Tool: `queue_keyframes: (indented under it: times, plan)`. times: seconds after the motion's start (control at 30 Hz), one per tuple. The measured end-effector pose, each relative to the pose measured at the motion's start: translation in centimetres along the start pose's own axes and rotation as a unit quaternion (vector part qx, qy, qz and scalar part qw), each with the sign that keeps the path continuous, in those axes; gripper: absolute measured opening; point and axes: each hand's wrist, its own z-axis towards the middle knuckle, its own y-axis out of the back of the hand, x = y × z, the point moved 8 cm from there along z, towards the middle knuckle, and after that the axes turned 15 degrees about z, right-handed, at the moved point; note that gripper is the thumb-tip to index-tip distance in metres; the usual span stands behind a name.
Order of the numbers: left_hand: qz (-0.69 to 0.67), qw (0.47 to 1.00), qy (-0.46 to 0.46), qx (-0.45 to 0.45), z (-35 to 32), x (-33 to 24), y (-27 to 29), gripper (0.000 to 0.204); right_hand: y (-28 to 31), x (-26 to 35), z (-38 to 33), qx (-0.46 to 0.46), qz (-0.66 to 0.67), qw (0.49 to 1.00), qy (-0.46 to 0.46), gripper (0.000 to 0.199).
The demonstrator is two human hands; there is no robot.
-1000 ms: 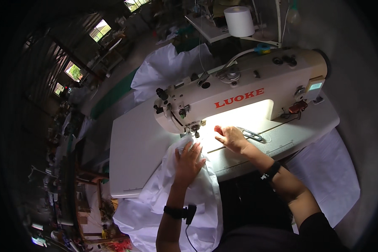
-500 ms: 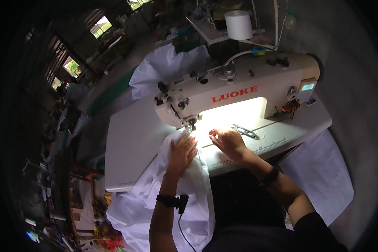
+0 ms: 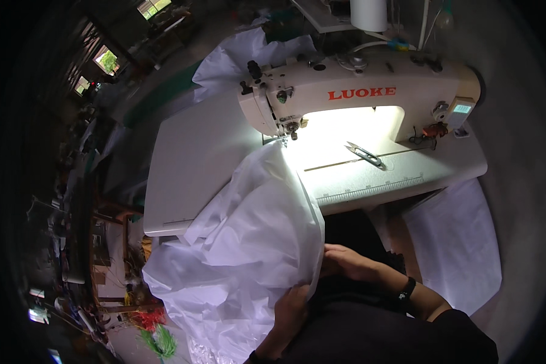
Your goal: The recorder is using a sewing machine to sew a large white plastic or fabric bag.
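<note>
A sheet of white fabric (image 3: 249, 242) runs from under the needle of a cream sewing machine (image 3: 358, 91) down over the table's front edge into my lap. My left hand (image 3: 291, 309) grips the fabric's lower edge close to my body. My right hand (image 3: 349, 264) pinches the same edge just to the right of it, a dark band on that wrist. Both hands are well below the table, far from the needle (image 3: 285, 141).
Small thread snips (image 3: 365, 155) lie on the lit machine bed. The white sewing table (image 3: 188, 164) has more white cloth (image 3: 249, 54) piled behind the machine. A white thread cone (image 3: 369, 13) stands at the back. Another white sheet (image 3: 455, 242) hangs at the right. Clutter fills the floor at left.
Both hands have come back from the machine bed near the needle to the fabric's lower edge at my lap. The view has moved closer to the machine.
</note>
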Motion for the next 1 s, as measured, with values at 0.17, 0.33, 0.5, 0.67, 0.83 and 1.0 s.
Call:
queue_keyframes:
  times: [0.17,0.33,0.5,0.67,0.83,1.0]
  plan:
    - [0.061,0.989,-0.128,-0.033,-2.2,-2.6,5.0,0.009,-6.9,-3.2,0.5,0.209,-0.339,0.917,-0.036,0.03]
    - [0.193,0.943,-0.267,-0.043,-0.8,-5.0,6.9,0.009,-8.1,10.1,-2.0,-0.217,-0.756,0.508,0.352,0.056]
    - [0.172,0.937,-0.3,-0.051,0.0,-5.0,7.6,0.007,-11.5,8.7,0.4,-0.107,-0.82,0.31,0.469,0.027]
    - [0.182,0.95,-0.248,-0.054,1.6,-3.6,9.0,0.01,-11.0,7.6,1.5,-0.115,-0.816,0.313,0.472,0.029]
    - [0.211,0.95,-0.214,-0.086,5.3,-2.4,10.1,0.009,-11.1,9.0,3.0,-0.141,-0.817,0.304,0.469,0.03]
    - [0.248,0.943,-0.181,-0.13,9.7,-0.9,10.9,0.009,-10.0,11.2,5.5,-0.156,-0.817,0.317,0.456,0.034]
